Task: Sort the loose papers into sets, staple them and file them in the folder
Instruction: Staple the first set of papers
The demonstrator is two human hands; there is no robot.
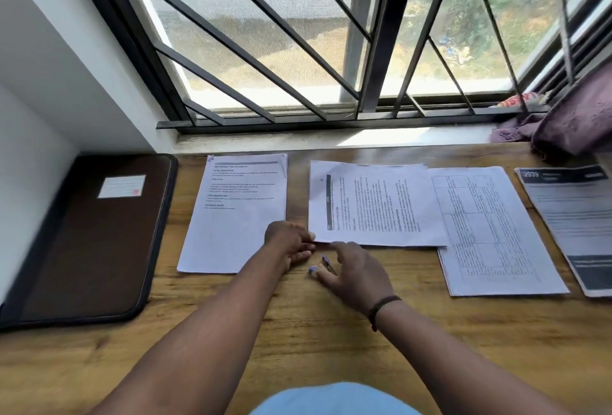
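Several paper sets lie on the wooden table. A stapled set (pixel 235 212) lies left of centre. A sideways-turned set (pixel 374 204) lies in the middle, and my left hand (pixel 290 242) pinches its near left corner. A table-printed set (pixel 490 232) and a dark-headed sheet (pixel 576 226) lie to the right. My right hand (pixel 356 274) rests over a small blue stapler (pixel 320 265) on the table, fingers curled around it. The dark brown zip folder (pixel 89 239) lies closed at the far left.
A barred window and its sill (pixel 331 136) run along the table's far edge. A purple cloth (pixel 576 120) lies on the sill at the back right. A white wall (pixel 49 83) borders the left side. Bare wood lies near me.
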